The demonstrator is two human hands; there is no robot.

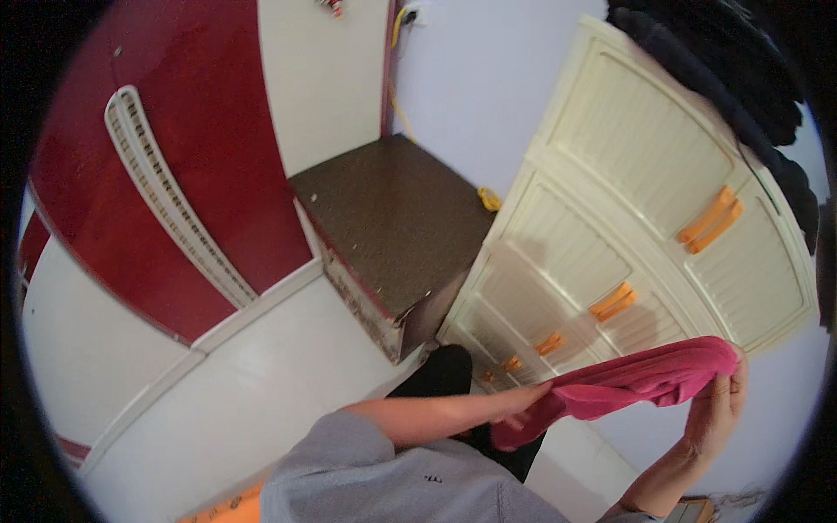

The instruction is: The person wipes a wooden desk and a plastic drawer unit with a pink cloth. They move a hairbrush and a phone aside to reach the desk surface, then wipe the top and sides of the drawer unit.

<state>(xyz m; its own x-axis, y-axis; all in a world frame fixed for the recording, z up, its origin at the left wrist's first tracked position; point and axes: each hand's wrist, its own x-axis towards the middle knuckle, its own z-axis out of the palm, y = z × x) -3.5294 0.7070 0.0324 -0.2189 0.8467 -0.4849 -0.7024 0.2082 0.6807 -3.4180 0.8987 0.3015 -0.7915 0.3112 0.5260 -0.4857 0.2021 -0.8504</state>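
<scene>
A pink cloth (644, 379) is stretched between my two hands at the right of the view, in front of my body. My right hand (727, 389) grips its far right end, with the fabric bunched over the fingers. At the cloth's left end is my left hand (526, 404), partly hidden by the fabric and slightly blurred. A darker pink part of the cloth hangs below that hand. Folds run along the middle of the cloth, so its full shape does not show.
Just beyond the cloth stands a cream plastic drawer cabinet (582, 216) with orange handles (711, 220). Dark clothes (713, 72) lie on its top. A low brown-topped platform (399, 216) fills the corner, with a yellow cord (488, 199) near it. A red and white wardrobe (216, 163) is at left.
</scene>
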